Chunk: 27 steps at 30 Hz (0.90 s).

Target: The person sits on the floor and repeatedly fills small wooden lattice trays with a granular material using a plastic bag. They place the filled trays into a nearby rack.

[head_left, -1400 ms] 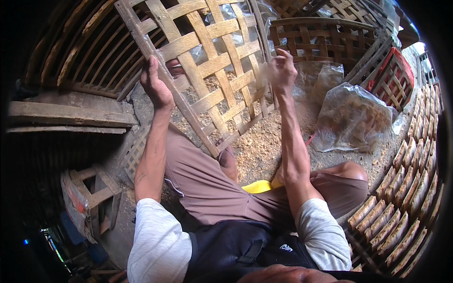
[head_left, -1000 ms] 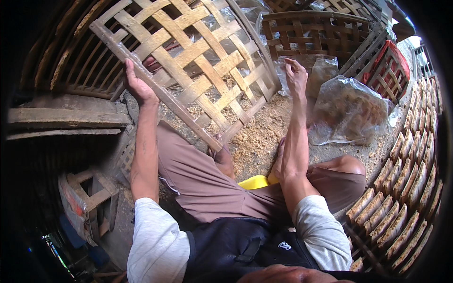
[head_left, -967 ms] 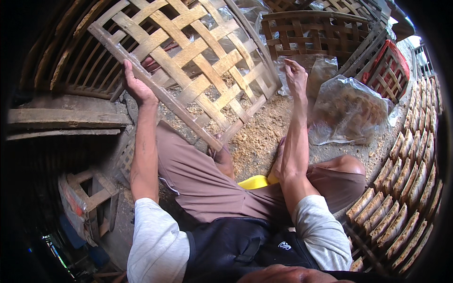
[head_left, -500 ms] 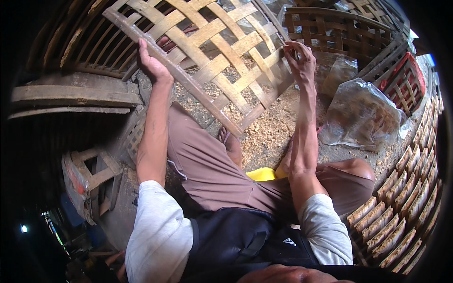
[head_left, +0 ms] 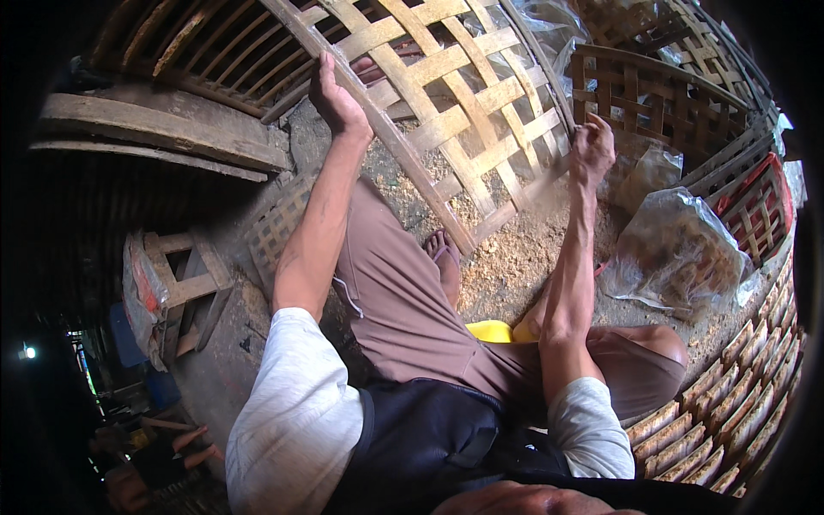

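Observation:
A woven bamboo rack [head_left: 481, 99] with a wooden frame stands tilted before me, its near corner low over the crumb-strewn floor. My left hand [head_left: 342, 101] grips its left rail, the thumb along the outer side and the fingers behind, partly seen through the weave. At the right rail my right hand [head_left: 592, 154] is closed, its curled fingers against the wood near the lower end. The slats look pale and carry brownish residue in places. My sandalled foot [head_left: 445, 262] rests on the floor beneath the near corner.
Crumpled clear plastic [head_left: 674, 249] lies to the right, before more woven racks [head_left: 661, 99]. Rows of upright pale slices [head_left: 730, 386] stand at the lower right. On the left are a wooden stool [head_left: 184, 283] and a beam [head_left: 154, 129]. Something yellow [head_left: 489, 331] sits by my leg.
The whole view has shifted, so the rack and both hands appear farther right. My right hand's fingers have curled in more and it sits lower along the rail. My left hand keeps its grip.

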Tool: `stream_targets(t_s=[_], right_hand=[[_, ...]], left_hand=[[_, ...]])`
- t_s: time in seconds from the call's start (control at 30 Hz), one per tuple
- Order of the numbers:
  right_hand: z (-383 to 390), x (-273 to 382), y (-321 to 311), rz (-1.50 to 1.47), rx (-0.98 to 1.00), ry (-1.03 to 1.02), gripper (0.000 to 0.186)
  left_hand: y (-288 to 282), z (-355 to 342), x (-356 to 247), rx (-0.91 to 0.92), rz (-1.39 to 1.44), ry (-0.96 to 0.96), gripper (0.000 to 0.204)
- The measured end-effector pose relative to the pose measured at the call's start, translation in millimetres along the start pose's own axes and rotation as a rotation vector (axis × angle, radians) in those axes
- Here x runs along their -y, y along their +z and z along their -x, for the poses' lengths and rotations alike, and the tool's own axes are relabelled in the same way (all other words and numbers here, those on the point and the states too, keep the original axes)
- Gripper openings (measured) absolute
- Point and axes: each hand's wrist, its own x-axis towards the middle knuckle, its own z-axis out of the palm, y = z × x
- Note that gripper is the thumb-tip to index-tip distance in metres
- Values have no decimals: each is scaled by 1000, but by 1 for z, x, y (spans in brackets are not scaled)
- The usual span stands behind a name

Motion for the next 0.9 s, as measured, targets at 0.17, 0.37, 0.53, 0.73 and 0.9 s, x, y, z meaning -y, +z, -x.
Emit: stream_targets(t_s=[0.17, 0.37, 0.53, 0.73, 0.9], right_hand=[[-8, -32, -14, 61, 79, 41, 47], [-14, 94, -12, -122, 765, 98, 102], [47, 175, 24, 9, 923, -391, 106], [78, 191, 40, -180, 343, -417, 56], [15, 130, 12, -979, 494, 101, 45]], left_hand=[[6, 1, -3, -2, -11, -21, 51], [19, 14, -13, -42, -244, 98, 56], [49, 43, -14, -13, -274, 72, 38], [48, 48, -14, 342, -244, 190, 36], [46, 35, -20, 317, -462, 432, 35]])
